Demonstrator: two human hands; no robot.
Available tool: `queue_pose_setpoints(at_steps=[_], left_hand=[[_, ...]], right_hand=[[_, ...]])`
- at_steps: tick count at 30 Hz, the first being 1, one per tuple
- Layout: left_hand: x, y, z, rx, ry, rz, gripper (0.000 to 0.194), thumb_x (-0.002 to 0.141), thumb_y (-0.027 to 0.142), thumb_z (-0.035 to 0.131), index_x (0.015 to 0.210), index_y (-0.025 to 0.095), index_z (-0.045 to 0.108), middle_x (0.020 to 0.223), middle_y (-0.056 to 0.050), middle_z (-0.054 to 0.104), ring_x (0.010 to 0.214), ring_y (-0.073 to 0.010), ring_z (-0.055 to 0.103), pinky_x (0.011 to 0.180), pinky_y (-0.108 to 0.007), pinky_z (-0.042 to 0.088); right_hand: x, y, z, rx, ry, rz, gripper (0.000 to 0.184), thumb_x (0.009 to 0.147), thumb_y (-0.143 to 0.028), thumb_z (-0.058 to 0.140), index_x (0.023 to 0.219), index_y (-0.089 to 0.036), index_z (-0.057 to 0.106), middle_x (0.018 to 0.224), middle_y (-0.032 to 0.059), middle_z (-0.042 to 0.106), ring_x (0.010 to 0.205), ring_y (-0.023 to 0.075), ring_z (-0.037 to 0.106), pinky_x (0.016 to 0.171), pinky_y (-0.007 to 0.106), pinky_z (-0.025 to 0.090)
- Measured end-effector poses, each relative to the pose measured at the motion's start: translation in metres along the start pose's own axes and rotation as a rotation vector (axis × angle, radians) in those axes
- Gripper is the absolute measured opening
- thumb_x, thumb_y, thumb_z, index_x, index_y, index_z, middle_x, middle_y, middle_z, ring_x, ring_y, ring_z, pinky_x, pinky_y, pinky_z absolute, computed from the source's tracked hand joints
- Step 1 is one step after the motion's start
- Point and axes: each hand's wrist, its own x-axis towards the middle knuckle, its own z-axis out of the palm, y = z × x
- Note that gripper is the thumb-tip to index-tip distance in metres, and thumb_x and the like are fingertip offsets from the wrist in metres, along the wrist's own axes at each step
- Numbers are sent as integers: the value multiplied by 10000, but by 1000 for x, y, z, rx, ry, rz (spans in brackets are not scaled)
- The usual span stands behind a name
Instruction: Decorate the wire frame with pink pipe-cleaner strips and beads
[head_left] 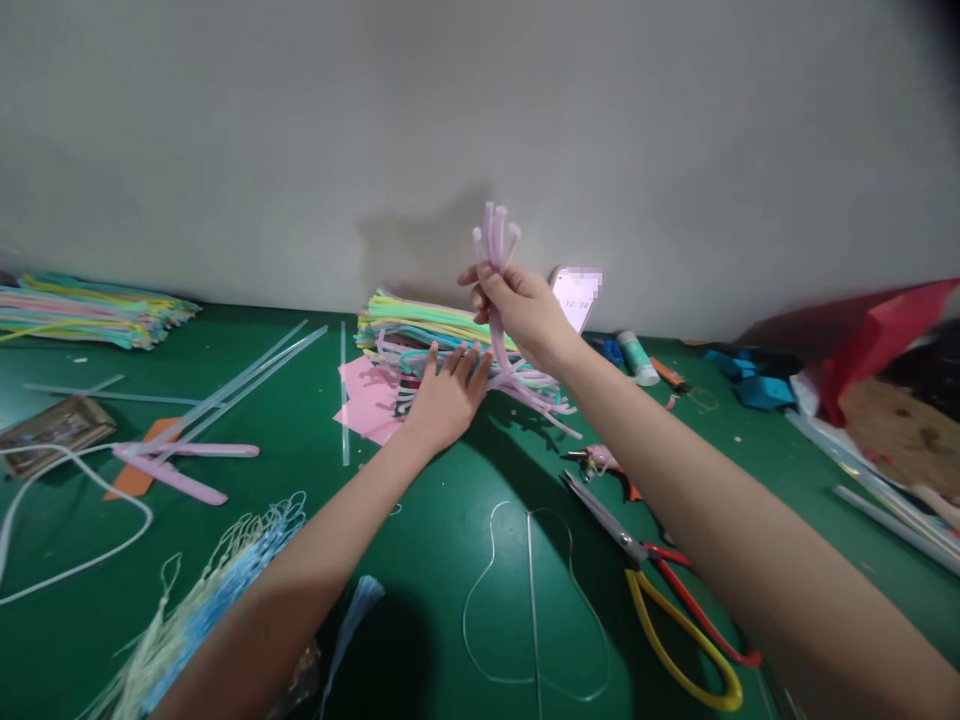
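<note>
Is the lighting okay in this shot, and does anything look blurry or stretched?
Head view: dim light overall, with a soft shadow on the wall behind the raised right hand, darker ones on the green table; head view: the phone screen is bright, partly pixelated; head view: slight softness throughout, forearms looking stretched towards the lower corners, upper right corner darkened.

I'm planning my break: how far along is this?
Seemingly partway: a thin looped outline looks shaped. The right hand grips gathered pink stems; the left hand rests on the pile below. Apparently unused: the stem bundle at far left and the blue tassels.
</note>
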Motion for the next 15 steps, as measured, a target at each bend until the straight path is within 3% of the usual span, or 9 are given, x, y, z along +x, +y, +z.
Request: queue_pose_setpoints(at_steps=[3,7,10,12,15], left_hand=[[7,7,2,-196,90,-81,281,827,340,668,1060,184,647,1313,-158,602,1298,-351,475,1129,-550,279],[22,9,13,-528,208,-280,245,902,405,548,927,171,615,978,-128,701,1000,-286,657,885,-436,519],[29,4,19,-774,253,-391,249,953,382,438,843,198,567,844,-63,695,866,-204,686,785,-337,553],[28,0,19,-910,274,-467,275,956,410,428,809,205,538,767,-37,675,785,-175,688,728,-306,559],[23,-4,19,-1065,296,-576,291,927,461,498,799,201,525,697,-12,652,677,-153,680,668,-293,560]], right_hand=[[1,2,0,-34,-56,64,253,1002,-257,395,884,-161,597,746,4,573,684,91,569,669,215,480],[-6,9,1,-277,-212,53,243,966,-320,478,1056,-152,630,1073,103,672,971,182,639,833,308,519],[-22,22,-5,-521,-253,-41,564,855,-417,645,1337,-170,491,1394,171,516,1256,279,519,1002,421,463],[-37,36,-12,-684,-264,-109,757,808,-398,701,1443,-169,359,1478,203,420,1357,304,423,1073,470,404],[-59,56,-22,-831,-362,-131,752,815,-226,676,1470,-170,311,1434,207,475,1308,297,491,1028,475,450]])
